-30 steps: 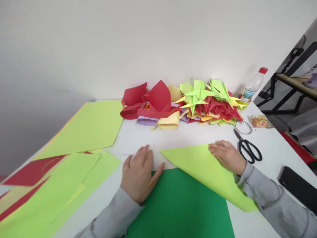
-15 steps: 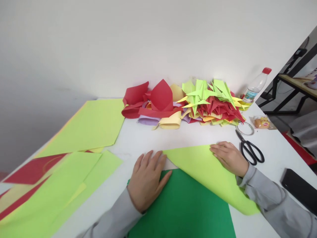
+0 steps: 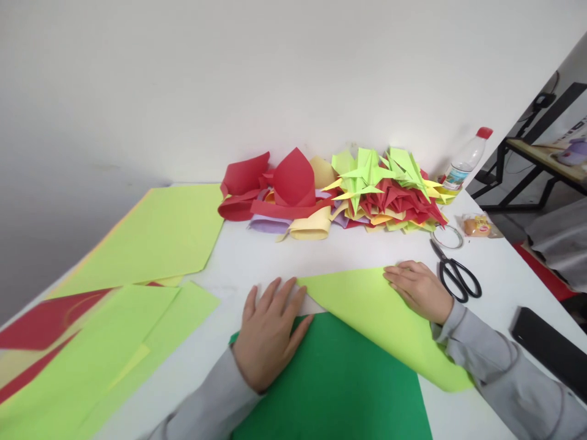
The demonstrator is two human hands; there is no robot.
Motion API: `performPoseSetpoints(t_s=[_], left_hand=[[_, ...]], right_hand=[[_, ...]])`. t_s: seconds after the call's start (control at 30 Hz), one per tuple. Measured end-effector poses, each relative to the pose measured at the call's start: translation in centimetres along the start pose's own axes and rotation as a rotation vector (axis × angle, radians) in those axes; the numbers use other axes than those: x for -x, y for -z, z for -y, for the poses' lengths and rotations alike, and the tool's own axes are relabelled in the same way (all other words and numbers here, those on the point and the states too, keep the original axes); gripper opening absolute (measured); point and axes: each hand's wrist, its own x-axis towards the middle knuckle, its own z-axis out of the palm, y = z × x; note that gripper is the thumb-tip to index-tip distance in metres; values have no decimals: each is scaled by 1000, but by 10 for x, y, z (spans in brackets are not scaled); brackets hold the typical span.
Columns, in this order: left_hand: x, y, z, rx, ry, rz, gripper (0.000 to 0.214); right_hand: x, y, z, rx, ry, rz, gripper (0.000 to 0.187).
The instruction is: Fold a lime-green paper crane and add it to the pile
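A two-sided paper sheet lies before me: its dark green side [image 3: 339,385] faces up and a folded-over flap shows its light green side [image 3: 371,305]. My left hand [image 3: 268,330] lies flat with fingers stretched out on the sheet's upper left corner, fingertips at the flap's pointed tip. My right hand [image 3: 415,290] presses flat on the flap's far right corner, fingers together and extended.
Black scissors [image 3: 454,275] and a tape ring [image 3: 447,235] lie right of my right hand. A pile of folded paper shapes [image 3: 339,195] sits by the wall, a plastic bottle [image 3: 463,162] beside it. Loose light green sheets [image 3: 156,232] and red ones cover the left. A black phone [image 3: 545,348] lies at right.
My left hand slid right from the bare table onto the sheet's corner, up to the flap's tip. My right hand stayed on the flap.
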Motion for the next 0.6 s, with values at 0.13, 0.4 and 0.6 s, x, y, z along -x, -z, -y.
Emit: performPoseSetpoints(t_s=[0.13,0.4,0.6], left_hand=[[-3,-1,5,-30,-30,-3,44],[-2,0,4,-30,-107,-7,53],[0,-2,3,-3,-108,-18,56]], right_hand=[[-1,0,3,15,-17,-10,26],[-3,2,6,50,-19,-14,24],[-2,3,6,41,-21,-16,24]])
